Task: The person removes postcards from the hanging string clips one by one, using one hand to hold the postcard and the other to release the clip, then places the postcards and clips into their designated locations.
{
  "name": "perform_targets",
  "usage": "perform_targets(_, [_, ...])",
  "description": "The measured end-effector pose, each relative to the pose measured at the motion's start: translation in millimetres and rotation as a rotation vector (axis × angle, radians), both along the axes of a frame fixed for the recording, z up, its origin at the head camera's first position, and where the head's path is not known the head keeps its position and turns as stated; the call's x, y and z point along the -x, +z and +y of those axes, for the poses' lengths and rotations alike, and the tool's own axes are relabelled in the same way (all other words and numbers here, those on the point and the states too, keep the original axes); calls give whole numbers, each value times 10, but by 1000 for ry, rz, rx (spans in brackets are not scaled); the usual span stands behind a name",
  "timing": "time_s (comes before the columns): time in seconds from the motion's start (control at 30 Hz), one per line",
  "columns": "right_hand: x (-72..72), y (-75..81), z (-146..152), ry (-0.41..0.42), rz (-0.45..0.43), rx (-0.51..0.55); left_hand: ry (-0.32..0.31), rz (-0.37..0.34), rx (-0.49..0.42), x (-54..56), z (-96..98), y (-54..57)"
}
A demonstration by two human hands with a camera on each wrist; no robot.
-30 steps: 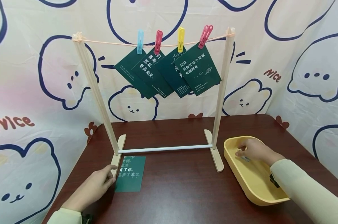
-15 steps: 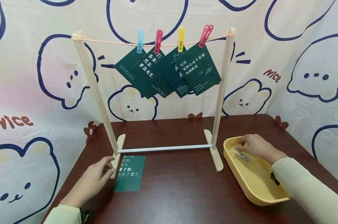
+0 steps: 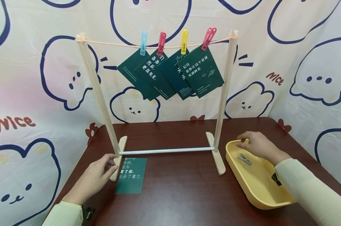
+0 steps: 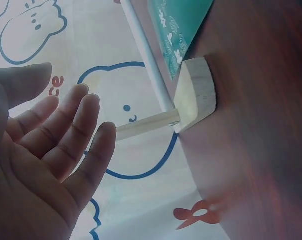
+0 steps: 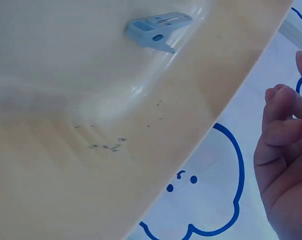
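Green cards [image 3: 201, 72] hang because 4 clips [image 3: 162, 44] pinch them to a cord [image 3: 111, 43]. The left hand [image 3: 92, 177], fingers loose around nothing, is near 1 flat card [image 3: 132, 182]; the right hand [image 3: 259, 146], likewise empty, is by the tray [image 3: 262, 186] holding 1 pale clip [image 3: 244, 159].

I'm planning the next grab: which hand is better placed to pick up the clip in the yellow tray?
Likely the right hand, near the clip; the left hand is well away, nearer the loose green card.
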State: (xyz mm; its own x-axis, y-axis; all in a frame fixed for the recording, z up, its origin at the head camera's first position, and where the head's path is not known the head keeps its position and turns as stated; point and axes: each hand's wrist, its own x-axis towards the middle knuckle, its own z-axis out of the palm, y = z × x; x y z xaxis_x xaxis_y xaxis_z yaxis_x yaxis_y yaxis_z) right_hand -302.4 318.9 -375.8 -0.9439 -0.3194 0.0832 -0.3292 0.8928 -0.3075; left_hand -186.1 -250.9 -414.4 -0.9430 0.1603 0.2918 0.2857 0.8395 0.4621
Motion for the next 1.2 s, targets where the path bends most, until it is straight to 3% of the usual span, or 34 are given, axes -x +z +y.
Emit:
perform_targets(0.23, [7, 119, -115, 45, 73, 37, 8, -16, -13, 62, -11, 84])
perform_targets(0.53, [14, 371, -281, 82, 171, 52, -25, 41, -3, 151, -31, 227])
perform_targets(0.8, [3, 551, -396, 110, 237, 50, -13, 19, -4, 179, -20, 272])
perform_targets(1.07, [-66, 841, -536, 121, 262, 87, -32, 73, -4, 263, 52, 334])
perform_targets(1.2, [-83, 1001, -614, 157, 325, 95, -49, 90, -36, 360, 103, 413])
